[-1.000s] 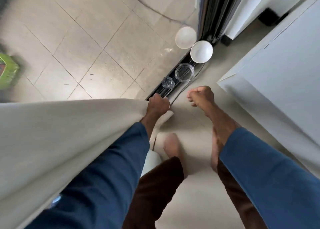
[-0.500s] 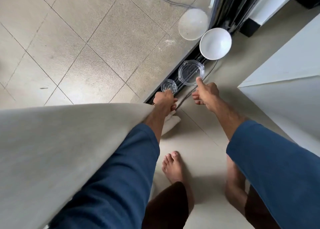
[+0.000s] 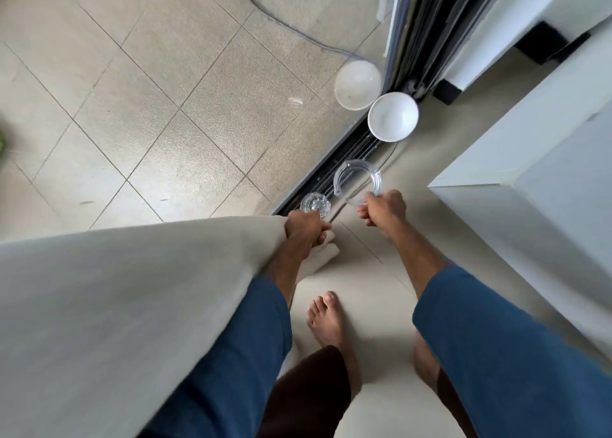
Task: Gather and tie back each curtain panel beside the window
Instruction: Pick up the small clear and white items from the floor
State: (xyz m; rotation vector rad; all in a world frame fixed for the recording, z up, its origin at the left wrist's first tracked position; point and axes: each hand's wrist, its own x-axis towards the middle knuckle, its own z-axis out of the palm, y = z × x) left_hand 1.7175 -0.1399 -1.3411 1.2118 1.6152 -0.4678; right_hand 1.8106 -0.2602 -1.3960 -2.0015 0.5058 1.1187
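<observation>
A cream curtain panel (image 3: 132,305) stretches from the lower left toward the middle of the view. My left hand (image 3: 303,230) is closed on its gathered front edge, just above the sliding window's floor track (image 3: 334,172). My right hand (image 3: 384,209) is a little to the right, gripping a clear plastic ring (image 3: 356,180) with a gap in it, lifted over the track. A small clear round piece (image 3: 315,202) lies on the track right beyond my left knuckles.
A white bowl (image 3: 393,116) sits on the floor by the track, with its reflection in the glass (image 3: 357,84). A white cabinet or wall block (image 3: 530,179) stands close on the right. My bare foot (image 3: 326,318) rests on the beige floor below my hands.
My right hand reached forward to the clear ring on the track and closed on it, lifting it. My left hand kept its hold on the curtain edge.
</observation>
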